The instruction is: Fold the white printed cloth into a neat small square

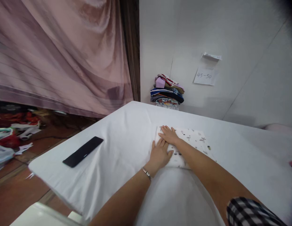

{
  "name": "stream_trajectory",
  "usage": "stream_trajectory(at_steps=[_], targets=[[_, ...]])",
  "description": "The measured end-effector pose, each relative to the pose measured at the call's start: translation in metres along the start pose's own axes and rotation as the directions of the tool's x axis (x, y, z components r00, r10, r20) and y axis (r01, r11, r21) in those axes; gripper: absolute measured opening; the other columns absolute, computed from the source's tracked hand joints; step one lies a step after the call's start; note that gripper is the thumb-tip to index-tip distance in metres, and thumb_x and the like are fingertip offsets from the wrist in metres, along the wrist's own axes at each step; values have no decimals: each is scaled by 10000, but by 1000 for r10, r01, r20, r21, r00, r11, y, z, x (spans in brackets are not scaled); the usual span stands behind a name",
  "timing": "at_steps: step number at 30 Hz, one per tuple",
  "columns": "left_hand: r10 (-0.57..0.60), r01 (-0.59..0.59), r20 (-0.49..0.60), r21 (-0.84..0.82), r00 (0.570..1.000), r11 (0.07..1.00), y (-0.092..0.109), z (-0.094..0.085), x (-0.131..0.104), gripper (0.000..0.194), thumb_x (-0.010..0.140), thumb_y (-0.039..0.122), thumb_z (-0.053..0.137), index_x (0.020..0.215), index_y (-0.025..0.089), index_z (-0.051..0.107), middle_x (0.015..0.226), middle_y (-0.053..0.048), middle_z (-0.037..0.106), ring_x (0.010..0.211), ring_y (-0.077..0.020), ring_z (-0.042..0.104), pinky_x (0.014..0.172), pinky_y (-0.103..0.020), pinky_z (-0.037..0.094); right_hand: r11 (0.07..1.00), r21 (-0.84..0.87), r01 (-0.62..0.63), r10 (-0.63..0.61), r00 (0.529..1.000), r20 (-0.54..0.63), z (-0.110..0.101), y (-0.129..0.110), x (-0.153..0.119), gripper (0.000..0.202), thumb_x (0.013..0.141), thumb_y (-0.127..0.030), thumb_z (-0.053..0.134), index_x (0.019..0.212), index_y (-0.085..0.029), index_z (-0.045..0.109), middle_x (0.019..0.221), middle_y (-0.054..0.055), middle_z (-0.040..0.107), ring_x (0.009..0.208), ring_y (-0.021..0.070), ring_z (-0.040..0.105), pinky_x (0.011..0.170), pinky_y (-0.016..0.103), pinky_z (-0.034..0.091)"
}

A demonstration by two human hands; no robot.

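In the head view, the left hand (159, 155) and right hand (169, 135) lie flat, fingers outstretched, pressed palm-down on a folded white printed cloth (195, 139). The cloth rests on the white-covered table (134, 128) — its left part beneath the hands. A flat black slab (83, 152) lies well apart, leftward; a fabric stack (168, 92) stands beyond the far edge.

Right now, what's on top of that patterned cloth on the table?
On the patterned cloth are the left hand and the right hand, with the right forearm crossing over it. The bits of pattern they cover can't be seen.
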State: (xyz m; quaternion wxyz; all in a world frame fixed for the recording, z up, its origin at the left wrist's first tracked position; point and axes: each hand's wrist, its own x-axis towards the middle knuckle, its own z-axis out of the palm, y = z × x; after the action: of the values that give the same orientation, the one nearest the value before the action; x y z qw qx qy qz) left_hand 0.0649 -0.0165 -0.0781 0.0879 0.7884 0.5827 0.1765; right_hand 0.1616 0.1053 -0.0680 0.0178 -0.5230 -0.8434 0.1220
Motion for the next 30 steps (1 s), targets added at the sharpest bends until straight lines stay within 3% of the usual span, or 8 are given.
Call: stream_trajectory(at_steps=[5,10,13,17,21,24,27,30], targets=[[-28,28,7,5,1000,1000,0,1,-1,532,898,456,352,1376,223,368,1458,-59,369,1370,-242,243,1120,-551,139,1000,-1,14,-14,1000,21,-8,5,-4,674,912,-554,204,1461,-164,220,1542,81,145,1415,228,76,1111,457,58],[-19,19,1,5,1000,1000,-1,5,0,506,905,462,343,1339,214,420,1460,-55,370,1371,-240,248,1110,-561,159,992,-52,-114,107,987,-121,-9,29,-21,687,913,-557,186,1467,-150,182,1550,77,87,1418,229,27,1111,480,23],[-14,14,-5,7,1000,1000,-3,7,0,499,906,453,353,1335,208,424,1457,-60,373,1372,-238,247,1103,-573,160,981,-72,-180,175,982,-68,-2,38,-27,686,911,-548,185,1469,-148,176,1548,64,107,1416,224,51,1112,488,30],[-19,19,21,-19,1000,1000,-5,1,3,476,901,451,375,1308,214,449,1435,-70,408,1357,-238,279,1096,-577,166,983,-69,-170,166,984,-64,2,40,-27,688,911,-548,185,1471,-147,172,1547,65,108,1416,215,57,1114,485,33],[-13,12,-33,-37,999,999,1,-16,30,430,918,439,344,1266,236,493,1402,-68,451,1345,-236,302,1099,-555,163,987,-73,-145,140,987,-76,1,39,-28,658,924,-504,198,1472,-142,171,1546,79,114,1416,221,62,1111,488,44],[18,-19,-44,-8,999,1000,3,-21,62,466,927,423,308,1328,225,439,1463,-73,361,1385,-240,217,1116,-528,119,987,-91,-132,125,989,-81,-1,36,-29,615,927,-412,232,1475,-144,156,1548,80,100,1417,222,54,1109,490,47],[-82,81,21,31,996,996,-7,-12,84,524,920,438,277,1375,198,376,1508,-81,265,1406,-245,148,1118,-528,109,988,-86,-125,121,991,-56,-8,38,-31,600,923,-407,240,1469,-163,190,1545,72,131,1414,210,90,1112,466,87],[-171,169,49,40,984,985,-21,3,88,571,913,485,224,1402,208,322,1534,-57,189,1416,-238,100,1108,-543,144,985,-82,-149,143,987,-76,-14,55,-42,643,903,-488,285,1460,-172,222,1546,72,127,1414,215,82,1115,444,89]])
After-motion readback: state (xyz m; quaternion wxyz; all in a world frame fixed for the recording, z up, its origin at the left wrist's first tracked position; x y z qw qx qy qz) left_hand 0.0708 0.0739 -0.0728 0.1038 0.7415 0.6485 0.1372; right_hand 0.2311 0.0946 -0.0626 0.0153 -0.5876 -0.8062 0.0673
